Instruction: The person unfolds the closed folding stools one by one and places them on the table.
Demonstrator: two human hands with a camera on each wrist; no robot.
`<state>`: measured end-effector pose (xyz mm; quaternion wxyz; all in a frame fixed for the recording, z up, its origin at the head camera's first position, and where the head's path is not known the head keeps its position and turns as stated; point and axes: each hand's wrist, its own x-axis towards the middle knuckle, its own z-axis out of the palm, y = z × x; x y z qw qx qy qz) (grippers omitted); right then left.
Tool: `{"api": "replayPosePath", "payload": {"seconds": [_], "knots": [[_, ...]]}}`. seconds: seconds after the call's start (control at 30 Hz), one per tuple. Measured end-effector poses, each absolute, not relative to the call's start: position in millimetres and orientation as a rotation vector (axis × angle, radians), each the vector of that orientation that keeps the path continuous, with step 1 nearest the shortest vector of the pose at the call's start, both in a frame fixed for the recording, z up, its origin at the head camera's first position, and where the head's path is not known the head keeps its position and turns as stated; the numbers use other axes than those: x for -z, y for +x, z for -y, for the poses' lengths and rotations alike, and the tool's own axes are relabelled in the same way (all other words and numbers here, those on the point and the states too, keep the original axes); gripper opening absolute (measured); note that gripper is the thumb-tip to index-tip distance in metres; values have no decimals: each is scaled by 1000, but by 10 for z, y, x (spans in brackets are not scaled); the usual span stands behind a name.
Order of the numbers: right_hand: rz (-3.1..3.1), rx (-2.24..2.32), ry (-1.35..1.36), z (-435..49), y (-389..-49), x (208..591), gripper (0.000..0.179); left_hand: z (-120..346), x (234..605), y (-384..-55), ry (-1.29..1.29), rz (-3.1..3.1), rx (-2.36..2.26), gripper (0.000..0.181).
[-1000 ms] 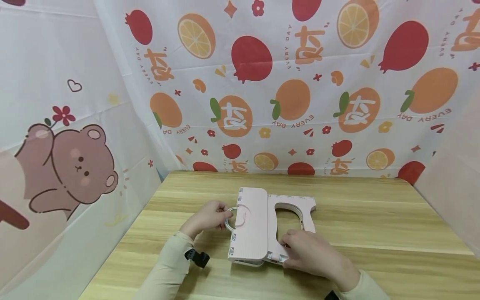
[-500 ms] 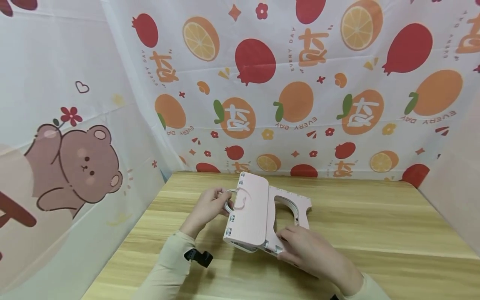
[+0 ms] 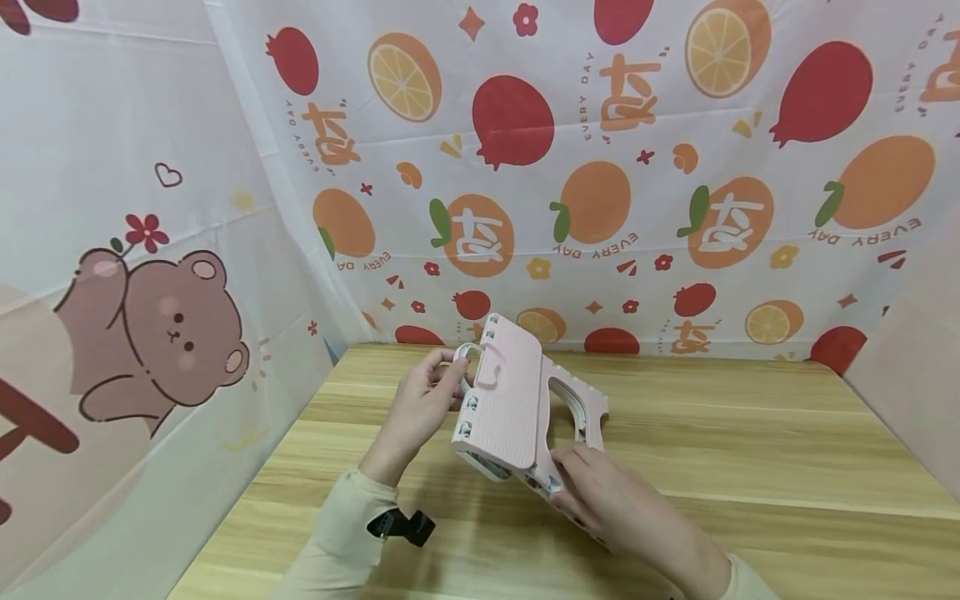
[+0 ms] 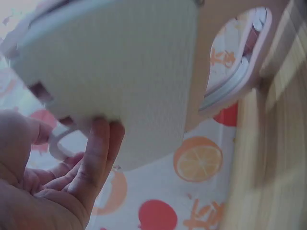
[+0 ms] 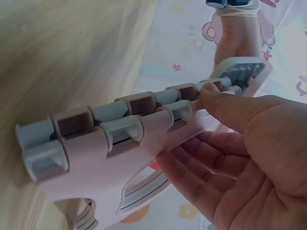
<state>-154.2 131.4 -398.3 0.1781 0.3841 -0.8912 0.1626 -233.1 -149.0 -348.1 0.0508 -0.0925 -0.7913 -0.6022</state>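
Observation:
A pink and white folding step stool [image 3: 504, 408] is tilted over the table, its left end raised and its right legs lower. My left hand [image 3: 420, 402] holds the white ring handle [image 4: 56, 149] at the stool's left edge, and in the left wrist view two fingers lie against its pale panel. On the near side my right hand [image 3: 611, 498] grips the leg panel by the arched cutout. In the right wrist view the thumb of that hand [image 5: 259, 143] presses the row of hinges [image 5: 122, 132], with the other fingers under the panel.
The wood-grain table [image 3: 750, 467] stretches out beneath the stool. A fruit-print curtain [image 3: 570, 108] hangs along its back edge, and a bear-print curtain [image 3: 180, 342] stands on the left. A black wrist strap device [image 3: 405, 527] sits on the left sleeve.
The stool's left end has risen and the whole stool has tipped up off its flat position on the table. Both hands have kept their hold, the left moving upward with the handle.

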Motion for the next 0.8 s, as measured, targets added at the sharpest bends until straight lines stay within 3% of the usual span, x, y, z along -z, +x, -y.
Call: {"api": "replayPosePath", "payload": {"seconds": [0.43, 0.8], "knots": [[2482, -739, 1120, -1286, -1614, 3981, 31, 1320, 3371, -2059, -382, 2286, 1770, 33], [2564, -1329, 1038, -1329, -1726, 4058, 35, 1163, 3351, -1946, -739, 2206, 1777, 41]]}}
